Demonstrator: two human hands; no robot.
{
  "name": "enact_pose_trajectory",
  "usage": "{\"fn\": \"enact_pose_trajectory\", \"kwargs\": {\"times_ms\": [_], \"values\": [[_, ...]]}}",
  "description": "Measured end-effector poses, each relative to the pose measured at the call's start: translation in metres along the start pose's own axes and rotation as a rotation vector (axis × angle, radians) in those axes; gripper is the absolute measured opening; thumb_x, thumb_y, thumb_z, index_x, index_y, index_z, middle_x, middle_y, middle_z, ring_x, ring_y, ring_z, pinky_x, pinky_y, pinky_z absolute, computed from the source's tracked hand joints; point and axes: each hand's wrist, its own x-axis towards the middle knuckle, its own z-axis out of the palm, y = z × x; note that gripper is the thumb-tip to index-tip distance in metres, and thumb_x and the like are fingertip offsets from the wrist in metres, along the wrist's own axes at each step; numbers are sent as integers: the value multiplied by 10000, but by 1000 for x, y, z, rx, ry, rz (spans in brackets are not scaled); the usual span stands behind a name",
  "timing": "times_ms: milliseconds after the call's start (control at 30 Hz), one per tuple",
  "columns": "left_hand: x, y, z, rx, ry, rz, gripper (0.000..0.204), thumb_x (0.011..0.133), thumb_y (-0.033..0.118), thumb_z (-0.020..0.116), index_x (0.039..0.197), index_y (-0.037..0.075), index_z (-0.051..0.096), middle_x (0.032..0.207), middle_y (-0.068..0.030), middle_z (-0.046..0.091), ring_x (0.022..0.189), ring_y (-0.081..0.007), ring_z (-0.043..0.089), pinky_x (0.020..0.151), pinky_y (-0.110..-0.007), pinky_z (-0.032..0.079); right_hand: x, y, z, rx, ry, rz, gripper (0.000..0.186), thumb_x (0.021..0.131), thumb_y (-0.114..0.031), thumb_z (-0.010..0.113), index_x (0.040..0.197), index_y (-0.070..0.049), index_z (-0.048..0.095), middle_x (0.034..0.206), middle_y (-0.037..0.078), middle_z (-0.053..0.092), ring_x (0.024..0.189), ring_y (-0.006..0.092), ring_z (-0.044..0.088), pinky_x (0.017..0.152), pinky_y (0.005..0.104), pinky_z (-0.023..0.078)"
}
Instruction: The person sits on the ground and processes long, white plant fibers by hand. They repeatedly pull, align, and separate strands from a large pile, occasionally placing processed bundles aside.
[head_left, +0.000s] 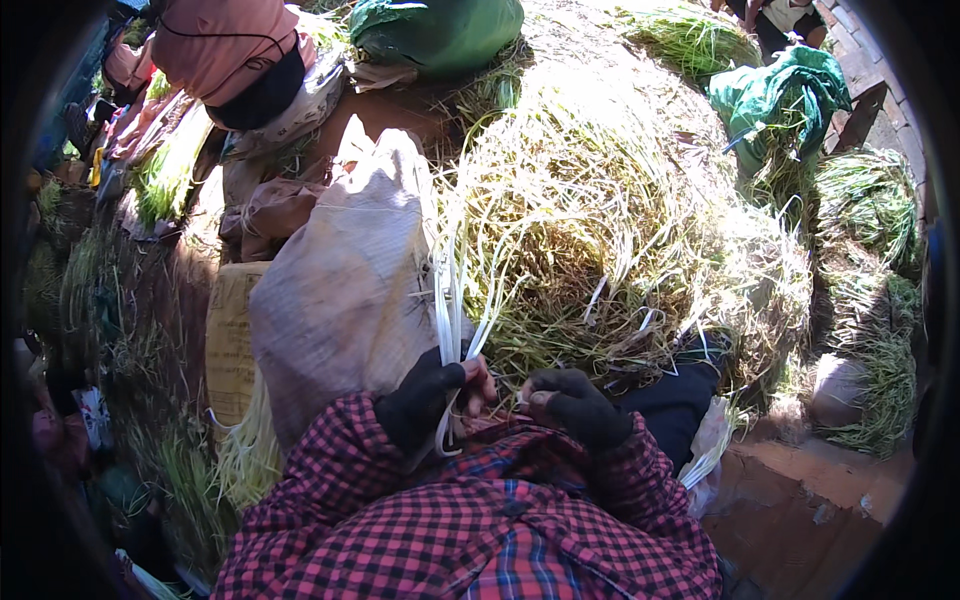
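My left hand [440, 395], in a dark fingerless glove, is closed around several long, pale strands [447, 305] that rise above it and loop down below the fingers. Just to its right, my right hand [565, 405], gloved the same way, has its fingers curled together near my lap; a small pale bit shows at the fingertips, too small to name. A large heap of tangled dry and green grass [570, 230] lies in front of both hands, and a grayish woven sack [335, 290] lies to the left of the strands.
Cloth-wrapped bundles, pink [215, 55], dark green [430, 30] and teal [775, 100], stand at the back. A yellowish sack [230, 340] is at the left. Green grass bundles [865, 200] line the right side. A person [780, 20] is at the top right. A reddish ledge [790, 470] runs lower right.
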Motion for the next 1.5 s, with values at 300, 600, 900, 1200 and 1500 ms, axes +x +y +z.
{"fn": "enact_pose_trajectory", "kwargs": {"times_ms": [300, 600, 900, 1200, 1500], "values": [[25, -15, 7, 254, -59, -109, 235, 882, 236, 504, 829, 12, 553, 567, -43, 570, 417, -97, 515, 366, -224, 399, 40, -66, 2, -794, 353, -339, 245, 827, -218, 577, 983, -31, 556, 632, 27, 539, 557, 151, 550, 516, 277, 440], [22, -25, 10, 522, -142, -130, 181, 877, 201, 509, 943, 33, 503, 613, -47, 567, 435, -89, 492, 391, -228, 388, 141, -33, -30, -1749, 154, -281, 107, 701, -179, 573, 728, -75, 577, 689, 139, 598, 674, 310, 605, 625, 406, 484], [17, -26, 13, 474, -196, -64, 224, 857, 181, 522, 1019, 26, 520, 616, -56, 586, 497, -125, 555, 461, -256, 446, 89, -34, -193, -1392, 978, -110, 209, 757, -236, 592, 737, -31, 556, 644, 138, 574, 606, 278, 566, 578, 374, 435], [-15, 100, 21, -143, -65, 688, 170, 908, 187, 445, 964, 31, 481, 648, -103, 543, 449, -157, 499, 420, -252, 421, 12, 23, -249, -986, 991, -343, 192, 735, -143, 618, 876, -14, 594, 764, 83, 619, 644, 192, 578, 626, 318, 469], [116, 54, 1, -486, -44, 359, 90, 904, 241, 486, 901, 155, 461, 537, 31, 365, 394, -96, 342, 344, -251, 281, 106, 19, -189, -1254, 1024, -50, 202, 738, -191, 545, 858, -31, 571, 884, 204, 573, 784, 377, 545, 708, 420, 443]]}}
